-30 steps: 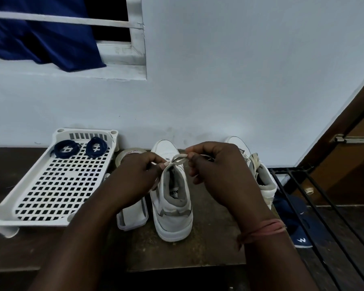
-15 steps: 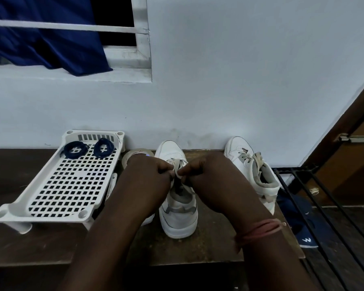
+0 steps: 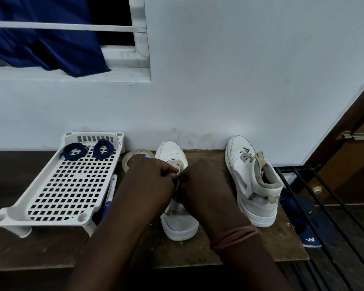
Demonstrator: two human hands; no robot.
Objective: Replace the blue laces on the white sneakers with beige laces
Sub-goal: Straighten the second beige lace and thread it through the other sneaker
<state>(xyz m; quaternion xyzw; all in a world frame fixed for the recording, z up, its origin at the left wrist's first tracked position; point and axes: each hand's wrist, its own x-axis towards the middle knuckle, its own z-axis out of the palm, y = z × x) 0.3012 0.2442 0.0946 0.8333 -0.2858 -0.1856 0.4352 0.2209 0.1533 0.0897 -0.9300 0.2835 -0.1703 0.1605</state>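
My left hand (image 3: 153,177) and right hand (image 3: 200,179) met over the near sneaker (image 3: 177,223), knuckles almost touching. Both had fingers curled in, pinching the beige lace (image 3: 178,164) at the top of the tongue — only a short bit of it showed between my fingertips. The sneaker stood on the wooden table (image 3: 240,248) with its toe toward the wall (image 3: 240,80).

The 2nd sneaker (image 3: 254,185) stood to the right, apart from the 1st, near the table's edge. It carried beige laces (image 3: 257,162) already, their ends hanging loose over the collar.

The 2 blue laces (image 3: 88,150), each wound into a small coil, lay side by side at the far end of the white tray (image 3: 57,196) — well to my left. A pen (image 3: 108,196) lay between the tray and my left forearm, and a roll of tape (image 3: 135,156) sat just beyond my left hand, partly hidden by it. A band (image 3: 233,236) circled my right wrist.

Off the table's right edge were black bars (image 3: 324,206) with a dark blue shoe (image 3: 303,223) below them.
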